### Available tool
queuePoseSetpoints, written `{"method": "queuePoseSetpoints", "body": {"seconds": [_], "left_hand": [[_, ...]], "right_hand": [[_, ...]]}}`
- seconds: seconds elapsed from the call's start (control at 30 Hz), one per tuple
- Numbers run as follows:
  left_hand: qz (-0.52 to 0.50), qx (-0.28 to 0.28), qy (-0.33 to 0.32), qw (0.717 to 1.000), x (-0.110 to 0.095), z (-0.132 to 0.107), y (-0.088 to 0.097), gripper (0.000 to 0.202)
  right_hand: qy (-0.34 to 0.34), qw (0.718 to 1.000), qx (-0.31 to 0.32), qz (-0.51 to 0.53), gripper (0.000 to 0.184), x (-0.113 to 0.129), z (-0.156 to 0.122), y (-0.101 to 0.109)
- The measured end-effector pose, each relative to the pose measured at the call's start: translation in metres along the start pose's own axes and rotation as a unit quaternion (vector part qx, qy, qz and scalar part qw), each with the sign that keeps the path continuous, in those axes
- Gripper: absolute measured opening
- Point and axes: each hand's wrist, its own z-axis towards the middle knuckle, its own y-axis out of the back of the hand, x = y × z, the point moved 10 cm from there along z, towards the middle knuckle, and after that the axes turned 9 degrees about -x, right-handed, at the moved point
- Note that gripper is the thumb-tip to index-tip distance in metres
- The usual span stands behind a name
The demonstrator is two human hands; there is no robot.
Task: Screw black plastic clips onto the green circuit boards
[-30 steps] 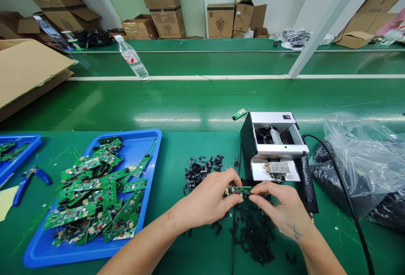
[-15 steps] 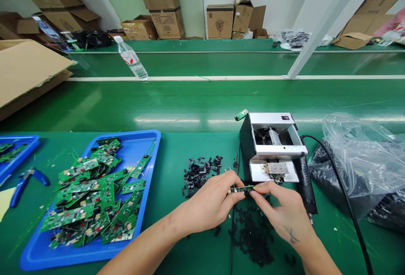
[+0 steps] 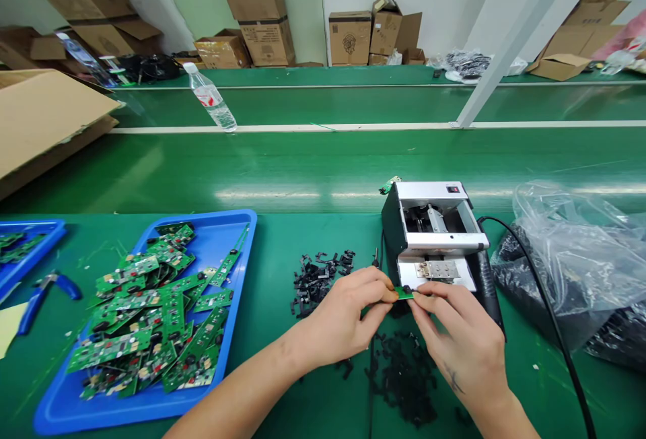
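Between my two hands is a small green circuit board [image 3: 404,293], held just in front of the silver and black machine [image 3: 437,240]. My left hand [image 3: 353,318] pinches the board's left end between thumb and fingers. At the other end, the fingers of my right hand [image 3: 457,324] close on the board near a dark part on it; whether they hold a separate small piece is hidden. Small black plastic parts [image 3: 323,277] lie in a heap beyond my left hand. Another pile of black pieces [image 3: 404,378] lies on the table below my hands.
At left, a blue tray [image 3: 239,277] holds many circuit boards, with blue-handled cutters [image 3: 38,301] beside it. A clear plastic bag [image 3: 565,244] with black contents sits right of the machine. A black cable [image 3: 542,304] curves between them. A water bottle [image 3: 212,99] stands farther back.
The board has shifted slightly right and turned, showing more of its green face. My right hand has moved with it, its fingers now covering more of the right end.
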Motion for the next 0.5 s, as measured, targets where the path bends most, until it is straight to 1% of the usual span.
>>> {"method": "queuePoseSetpoints", "body": {"seconds": [0.1,0.2,0.3,0.37,0.4,0.43,0.47,0.5], "left_hand": [[0.074,-0.019,-0.071,0.995,0.001,0.001,-0.006,0.019],[0.157,-0.017,-0.129,0.979,0.0,-0.001,-0.014,0.02],[0.209,-0.007,-0.156,0.965,-0.001,-0.003,-0.019,0.02],[0.229,-0.001,-0.16,0.96,-0.001,-0.004,-0.021,0.021],[0.237,0.002,-0.161,0.958,0.0,-0.004,-0.022,0.022],[0.244,0.006,-0.161,0.956,0.001,-0.004,-0.023,0.022],[0.25,0.008,-0.162,0.955,0.002,-0.004,-0.024,0.022],[0.254,0.009,-0.165,0.953,0.004,-0.004,-0.025,0.022]], "right_hand": [[0.009,0.999,0.006,-0.049,0.01,-0.004,-0.001,-0.003],[0.015,0.998,0.017,-0.066,0.007,-0.008,-0.004,-0.009],[0.017,0.997,0.029,-0.076,0.01,-0.009,-0.006,-0.009],[0.002,0.998,0.038,-0.045,0.013,-0.016,-0.005,-0.001],[-0.022,0.999,0.033,-0.032,0.014,-0.026,-0.003,0.007],[-0.06,0.997,0.025,-0.036,0.015,-0.042,-0.002,0.017],[-0.106,0.993,0.019,-0.054,0.017,-0.062,-0.001,0.027],[-0.169,0.978,0.014,-0.118,0.024,-0.088,-0.003,0.037]]}}
